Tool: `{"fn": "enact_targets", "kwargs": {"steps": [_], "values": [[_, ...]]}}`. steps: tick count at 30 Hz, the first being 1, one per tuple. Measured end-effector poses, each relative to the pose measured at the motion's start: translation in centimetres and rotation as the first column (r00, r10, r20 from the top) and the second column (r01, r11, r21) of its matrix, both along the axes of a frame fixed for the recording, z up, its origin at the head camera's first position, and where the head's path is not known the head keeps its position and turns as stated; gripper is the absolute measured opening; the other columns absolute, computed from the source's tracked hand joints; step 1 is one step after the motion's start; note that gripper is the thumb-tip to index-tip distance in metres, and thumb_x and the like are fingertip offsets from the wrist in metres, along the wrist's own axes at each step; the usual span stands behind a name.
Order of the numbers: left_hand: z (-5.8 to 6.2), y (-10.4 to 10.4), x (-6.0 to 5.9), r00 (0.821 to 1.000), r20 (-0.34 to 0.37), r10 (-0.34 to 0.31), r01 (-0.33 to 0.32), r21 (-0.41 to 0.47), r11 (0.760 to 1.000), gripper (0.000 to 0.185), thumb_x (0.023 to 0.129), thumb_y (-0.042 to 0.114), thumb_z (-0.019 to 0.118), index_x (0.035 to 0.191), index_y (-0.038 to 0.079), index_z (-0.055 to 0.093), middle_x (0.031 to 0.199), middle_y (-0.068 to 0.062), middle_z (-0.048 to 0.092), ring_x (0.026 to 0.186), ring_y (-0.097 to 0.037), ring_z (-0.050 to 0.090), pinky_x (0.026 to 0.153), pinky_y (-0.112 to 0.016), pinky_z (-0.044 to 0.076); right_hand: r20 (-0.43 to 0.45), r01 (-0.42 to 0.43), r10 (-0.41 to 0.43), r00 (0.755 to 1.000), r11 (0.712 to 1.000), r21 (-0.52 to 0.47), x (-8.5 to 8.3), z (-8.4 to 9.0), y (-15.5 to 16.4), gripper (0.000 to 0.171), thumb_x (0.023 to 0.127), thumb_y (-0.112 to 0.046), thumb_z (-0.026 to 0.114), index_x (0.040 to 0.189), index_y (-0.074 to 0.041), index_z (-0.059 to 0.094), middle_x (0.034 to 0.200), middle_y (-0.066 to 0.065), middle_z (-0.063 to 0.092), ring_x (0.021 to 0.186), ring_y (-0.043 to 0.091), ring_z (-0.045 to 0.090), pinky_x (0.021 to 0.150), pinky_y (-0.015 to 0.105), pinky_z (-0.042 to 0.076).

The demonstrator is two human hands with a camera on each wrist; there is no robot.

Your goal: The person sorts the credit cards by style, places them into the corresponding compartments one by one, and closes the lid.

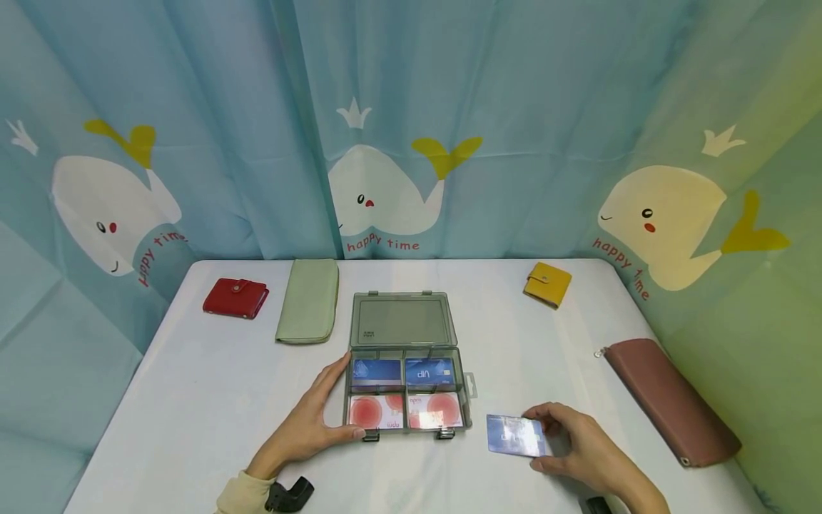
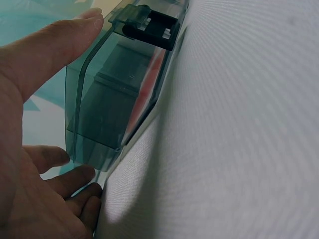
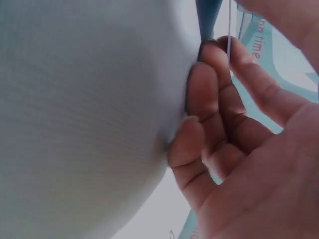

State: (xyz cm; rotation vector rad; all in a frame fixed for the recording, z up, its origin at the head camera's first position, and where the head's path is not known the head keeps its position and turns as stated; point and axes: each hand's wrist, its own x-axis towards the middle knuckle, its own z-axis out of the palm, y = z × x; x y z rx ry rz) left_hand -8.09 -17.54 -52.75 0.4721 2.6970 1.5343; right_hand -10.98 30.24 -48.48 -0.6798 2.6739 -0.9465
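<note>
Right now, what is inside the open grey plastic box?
The box has four compartments: two blue cards at the back and two white cards with red circles in front. Whether more cards lie beneath them is hidden.

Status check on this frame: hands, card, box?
Left hand steadies open box. Right hand pinches blue card, beside box. Nothing between them.

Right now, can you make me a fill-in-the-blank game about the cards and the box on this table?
1. The clear grey plastic box has its lid ____.
2. The shiny blue card is pinched by the person's ____ hand.
3. The left hand rests against the box's ____ side.
4. The small square wallet near the far right edge of the white table is ____.

Missing words: open; right; left; yellow
</note>
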Motion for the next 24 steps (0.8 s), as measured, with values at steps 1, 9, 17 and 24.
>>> {"fn": "enact_targets", "kwargs": {"steps": [1, 9, 17, 24], "values": [[0.0, 0.0, 0.0, 1.000, 0.002, 0.001, -0.001, -0.002, 1.000, 0.121, 0.075, 0.041, 0.095, 0.170, 0.011, 0.025, 0.168, -0.018, 0.036, 0.152, -0.045, 0.038, 0.115, -0.075, 0.035, -0.002, 0.009, -0.009, 1.000, 1.000, -0.006, 0.0, 0.0, 0.0, 0.062, 0.071, -0.030, 0.100, 0.124, -0.015, 0.070, 0.109, -0.011, 0.069, 0.091, 0.001, 0.056, 0.075, 0.023, 0.050], [0.1, 0.0, 0.0, 1.000, 0.007, 0.006, -0.005, -0.004, 1.000, 0.121, 0.075, 0.042, 0.095, 0.170, 0.012, 0.025, 0.168, -0.019, 0.036, 0.152, -0.046, 0.037, 0.115, -0.075, 0.035, -0.153, 0.061, -0.077, 0.985, 0.992, -0.107, -0.3, 0.4, -0.1, 0.062, 0.064, -0.021, 0.103, 0.120, -0.022, 0.076, 0.091, -0.015, 0.065, 0.081, 0.008, 0.057, 0.063, 0.024, 0.044], [-0.1, 0.0, 0.1, 1.000, 0.006, 0.008, -0.008, -0.007, 1.000, 0.122, 0.074, 0.042, 0.096, 0.170, 0.012, 0.025, 0.168, -0.018, 0.037, 0.152, -0.044, 0.038, 0.115, -0.074, 0.035, -0.218, 0.059, -0.103, 0.970, 0.979, -0.197, -1.6, 1.6, -1.1, 0.060, 0.067, -0.016, 0.102, 0.121, -0.023, 0.077, 0.090, -0.014, 0.066, 0.084, 0.012, 0.058, 0.066, 0.026, 0.047], [0.0, 0.0, -0.1, 1.000, -0.017, -0.003, 0.003, -0.008, 1.000, 0.122, 0.075, 0.042, 0.095, 0.170, 0.013, 0.025, 0.168, -0.016, 0.038, 0.151, -0.043, 0.039, 0.115, -0.074, 0.036, -0.221, 0.000, -0.066, 0.973, 0.958, -0.287, -3.5, 2.6, -3.3, 0.058, 0.071, -0.012, 0.100, 0.124, -0.017, 0.077, 0.093, -0.005, 0.069, 0.087, 0.014, 0.057, 0.068, 0.029, 0.048]]}}
